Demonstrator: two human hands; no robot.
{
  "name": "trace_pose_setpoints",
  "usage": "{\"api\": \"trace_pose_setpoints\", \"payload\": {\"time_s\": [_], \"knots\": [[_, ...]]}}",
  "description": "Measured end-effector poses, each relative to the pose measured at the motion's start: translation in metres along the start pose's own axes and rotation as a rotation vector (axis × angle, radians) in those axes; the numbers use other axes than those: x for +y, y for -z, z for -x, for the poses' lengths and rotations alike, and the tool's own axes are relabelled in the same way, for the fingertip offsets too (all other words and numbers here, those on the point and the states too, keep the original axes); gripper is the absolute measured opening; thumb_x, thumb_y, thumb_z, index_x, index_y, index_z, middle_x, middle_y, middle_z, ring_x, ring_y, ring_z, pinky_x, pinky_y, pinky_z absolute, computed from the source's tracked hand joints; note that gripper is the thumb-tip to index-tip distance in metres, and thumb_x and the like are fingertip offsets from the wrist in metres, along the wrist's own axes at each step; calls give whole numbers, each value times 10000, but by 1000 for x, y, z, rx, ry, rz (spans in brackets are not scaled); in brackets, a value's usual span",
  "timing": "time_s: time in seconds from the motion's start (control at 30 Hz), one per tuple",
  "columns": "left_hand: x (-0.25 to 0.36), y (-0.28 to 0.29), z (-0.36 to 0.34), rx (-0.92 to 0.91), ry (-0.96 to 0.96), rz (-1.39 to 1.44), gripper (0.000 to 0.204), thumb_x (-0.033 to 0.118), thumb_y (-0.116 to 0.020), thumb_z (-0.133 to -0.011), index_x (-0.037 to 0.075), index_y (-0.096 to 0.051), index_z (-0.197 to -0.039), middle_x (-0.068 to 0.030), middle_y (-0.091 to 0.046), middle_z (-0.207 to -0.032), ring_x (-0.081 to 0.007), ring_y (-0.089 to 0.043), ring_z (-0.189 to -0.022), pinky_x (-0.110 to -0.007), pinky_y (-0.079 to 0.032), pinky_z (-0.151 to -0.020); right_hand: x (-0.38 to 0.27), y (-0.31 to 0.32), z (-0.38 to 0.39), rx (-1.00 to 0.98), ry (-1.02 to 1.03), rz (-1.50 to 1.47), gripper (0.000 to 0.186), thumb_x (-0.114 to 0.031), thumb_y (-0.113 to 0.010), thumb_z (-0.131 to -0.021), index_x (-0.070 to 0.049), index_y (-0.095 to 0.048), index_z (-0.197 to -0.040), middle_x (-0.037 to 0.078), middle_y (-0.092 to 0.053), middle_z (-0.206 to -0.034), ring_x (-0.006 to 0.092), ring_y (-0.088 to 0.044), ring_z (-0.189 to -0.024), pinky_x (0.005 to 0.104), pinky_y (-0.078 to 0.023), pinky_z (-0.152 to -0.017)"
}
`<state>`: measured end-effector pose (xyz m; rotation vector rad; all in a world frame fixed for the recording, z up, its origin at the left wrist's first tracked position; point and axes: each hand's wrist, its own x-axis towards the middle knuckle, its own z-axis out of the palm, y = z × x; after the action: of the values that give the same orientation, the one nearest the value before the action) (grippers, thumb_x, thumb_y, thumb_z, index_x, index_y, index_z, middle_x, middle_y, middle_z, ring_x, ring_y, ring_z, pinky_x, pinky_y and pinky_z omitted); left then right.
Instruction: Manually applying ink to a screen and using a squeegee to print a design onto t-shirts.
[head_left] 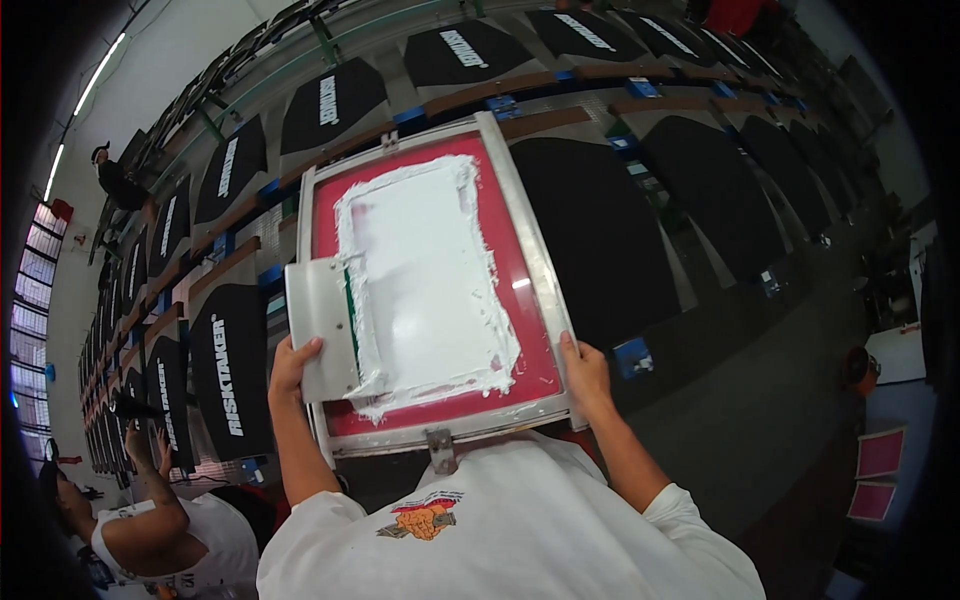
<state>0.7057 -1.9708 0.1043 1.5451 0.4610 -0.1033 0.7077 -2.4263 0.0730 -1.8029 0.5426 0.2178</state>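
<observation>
A screen printing frame (535, 265) with pale metal sides and red mesh is held up in front of me. Thick white ink (425, 290) covers the middle of the mesh, heaped in ragged ridges round its border. Over the left side of the frame lies a broad metal squeegee (322, 315), its dark green blade edge against the ink. My left hand (293, 368) is closed on the squeegee's outer edge, thumb on top; its other fingers are mostly hidden. On the opposite side, my right hand (587, 375) grips the frame's right rail near the lower corner.
Long rows of boards carry black fabric pieces (228, 370), several with white lettering. Plain black pieces (590, 230) lie beyond the frame's right side. At lower left a person (180, 535) works beside the row; another (120, 180) stands farther back. A grey floor (740, 370) runs along the right.
</observation>
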Motion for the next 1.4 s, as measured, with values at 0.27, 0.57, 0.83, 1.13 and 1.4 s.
{"api": "trace_pose_setpoints", "payload": {"time_s": [0.27, 0.57, 0.83, 1.13, 1.4], "knots": [[26, -212, -42, -40, 49, 110, 406, 165, -710, -789, -63, -568, -1094, -155, -654, -953, -243, -663, -780, -366, -543, -709, -14, 181, -91, 77, -7, 20, 554, -486, -570, -872, 51, -661, -971, 153, -678, -828, 188, -629, -765, 325, -479, -705], [35, -277, -45, 21, 133, 104, 427, 189, -709, -800, -60, -557, -1112, -157, -654, -967, -249, -666, -790, -379, -551, -715, -27, 230, -155, 10, -83, 144, 558, -472, -551, -893, 64, -637, -1019, 134, -661, -892, 164, -588, -828, 311, -457, -764], [-1, -299, -62, 24, 65, 161, 409, 158, -740, -768, -46, -588, -1089, -137, -659, -965, -210, -652, -811, -344, -527, -738, 13, 243, -205, 105, 152, 287, 551, -446, -560, -879, 39, -595, -1137, 227, -636, -1005, 341, -602, -943, 380, -447, -863], [165, -390, -205, -21, -536, -1172, 387, 231, -734, -680, 108, -656, -1038, -141, -679, -915, -299, -656, -833, -397, -516, -761, 42, 184, -55, -667, -37, 449, 411, -398, -690, -789, -46, -678, -1002, 158, -680, -843, 227, -657, -829, 339, -492, -757], [26, -412, -185, 275, -986, -1200, 347, 15, -597, -704, 164, -627, -1015, -48, -656, -856, -276, -606, -790, -394, -519, -613, 37, 165, -52, -647, 35, 485, 270, -228, -679, -812, 25, -641, -898, 133, -626, -673, 166, -590, -599, 322, -461, -590]]}}
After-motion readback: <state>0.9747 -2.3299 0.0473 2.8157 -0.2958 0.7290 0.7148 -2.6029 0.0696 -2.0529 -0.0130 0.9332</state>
